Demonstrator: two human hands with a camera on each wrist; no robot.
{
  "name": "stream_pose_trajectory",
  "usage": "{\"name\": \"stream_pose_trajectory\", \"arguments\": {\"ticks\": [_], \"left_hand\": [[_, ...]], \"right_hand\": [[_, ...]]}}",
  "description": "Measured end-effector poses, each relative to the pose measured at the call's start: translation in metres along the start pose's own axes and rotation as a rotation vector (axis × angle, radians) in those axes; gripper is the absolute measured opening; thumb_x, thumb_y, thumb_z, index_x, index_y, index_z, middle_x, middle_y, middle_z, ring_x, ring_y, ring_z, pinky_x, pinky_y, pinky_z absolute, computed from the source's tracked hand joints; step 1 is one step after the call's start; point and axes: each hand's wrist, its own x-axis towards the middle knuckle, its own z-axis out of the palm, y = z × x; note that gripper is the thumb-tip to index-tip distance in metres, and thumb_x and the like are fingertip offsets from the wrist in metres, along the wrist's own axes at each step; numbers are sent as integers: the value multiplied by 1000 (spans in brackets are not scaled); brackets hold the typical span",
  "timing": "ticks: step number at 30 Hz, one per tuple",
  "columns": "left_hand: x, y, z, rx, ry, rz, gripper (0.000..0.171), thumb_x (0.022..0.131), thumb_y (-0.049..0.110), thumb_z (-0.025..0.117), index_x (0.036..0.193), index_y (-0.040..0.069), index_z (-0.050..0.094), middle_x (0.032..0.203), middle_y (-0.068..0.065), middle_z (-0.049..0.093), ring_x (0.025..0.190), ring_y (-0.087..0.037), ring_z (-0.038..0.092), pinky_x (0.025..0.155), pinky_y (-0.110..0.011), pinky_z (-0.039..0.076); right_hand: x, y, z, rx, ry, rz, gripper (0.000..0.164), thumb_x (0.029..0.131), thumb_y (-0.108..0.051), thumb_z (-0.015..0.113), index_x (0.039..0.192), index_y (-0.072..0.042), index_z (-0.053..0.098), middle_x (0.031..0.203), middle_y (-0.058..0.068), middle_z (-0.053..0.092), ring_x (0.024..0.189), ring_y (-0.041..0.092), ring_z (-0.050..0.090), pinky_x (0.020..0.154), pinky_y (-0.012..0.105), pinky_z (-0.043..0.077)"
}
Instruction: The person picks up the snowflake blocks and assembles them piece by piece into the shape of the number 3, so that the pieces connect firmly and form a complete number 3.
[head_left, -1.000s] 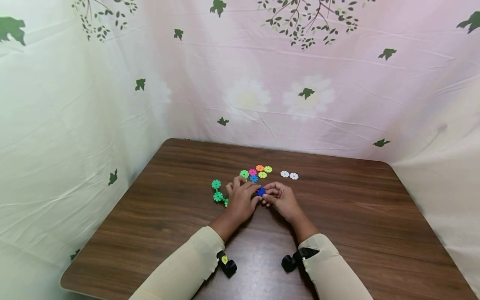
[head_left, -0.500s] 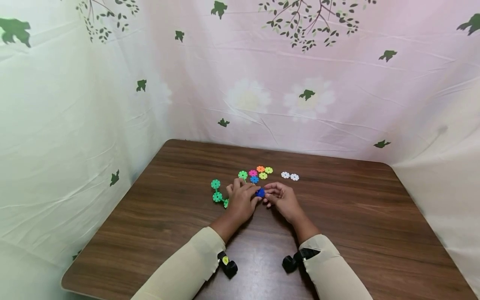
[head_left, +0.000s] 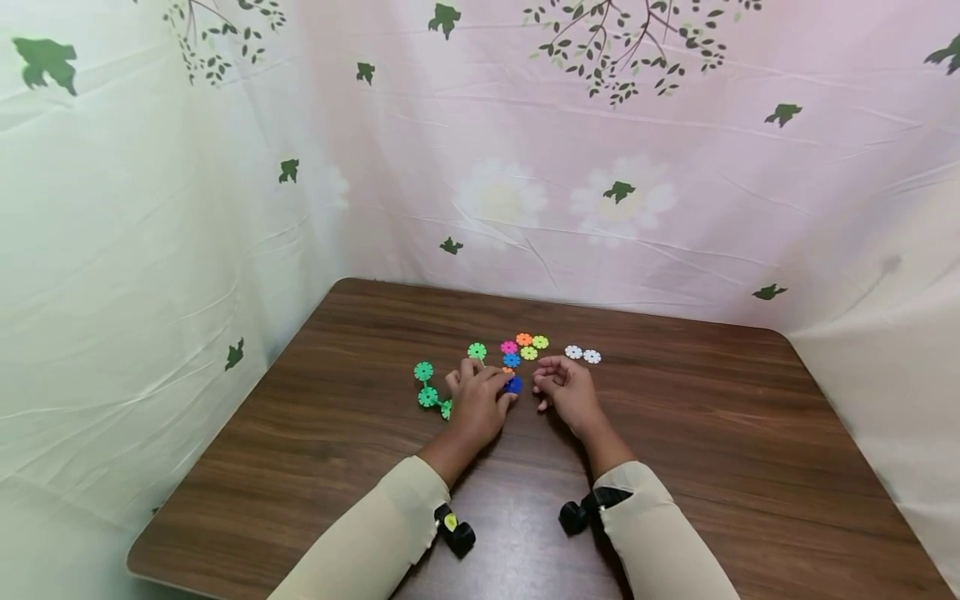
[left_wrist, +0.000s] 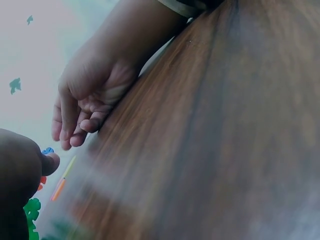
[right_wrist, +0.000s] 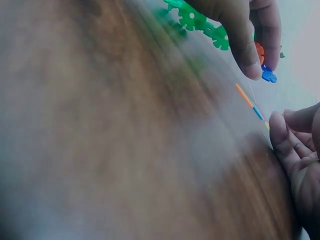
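My left hand [head_left: 478,407] pinches a dark blue snowflake disc [head_left: 513,385] between thumb and finger, above the table. Close behind it in the right wrist view is an orange disc [right_wrist: 259,52], partly hidden by the fingers. A chain of linked green snowflake discs [head_left: 427,397] reaches out to the left from under that hand, its middle covered. Another green disc [head_left: 477,351] shows just beyond the knuckles. To the right of the blue disc, a small gap away, my right hand [head_left: 572,396] has loosely bent fingers with nothing between them.
Pink [head_left: 508,347], orange [head_left: 524,339], light blue [head_left: 512,360] and yellow discs [head_left: 528,353] lie flat beyond the hands. Two white discs [head_left: 582,354] are farther right. The brown wooden table [head_left: 712,433] meets a patterned cloth [head_left: 495,125] at its back and sides.
My right hand has let go of the blue disc and drawn slightly right. My left hand has shifted a little left with the disc, and the green chain has moved left with it.
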Motion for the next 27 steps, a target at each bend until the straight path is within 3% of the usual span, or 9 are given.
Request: {"name": "stream_pose_trajectory", "arguments": {"ticks": [8,17,27], "left_hand": [[0,-4,-1,13,-10,-12,32,99,31,82,128,17,81,122,-1,79,118,-29,52,98,-55,34],[-4,-10,-4,38,17,-30,29,97,30,84,123,16,82,118,-2,78,118,-30,54,96,-54,34],[-3,-13,-2,-10,38,-23,34,96,27,84,126,11,81,118,-5,80,120,-31,55,98,-55,34]], "right_hand": [[9,1,3,-63,44,-19,27,104,8,65,130,13,65,115,31,71,77,14,72,52,28,59],[18,0,18,-224,38,-15,22,105,-7,72,125,1,74,114,22,74,73,14,69,48,28,55],[31,5,25,-337,104,-69,21,101,-9,78,120,1,77,105,20,72,59,11,59,45,26,48]]}}
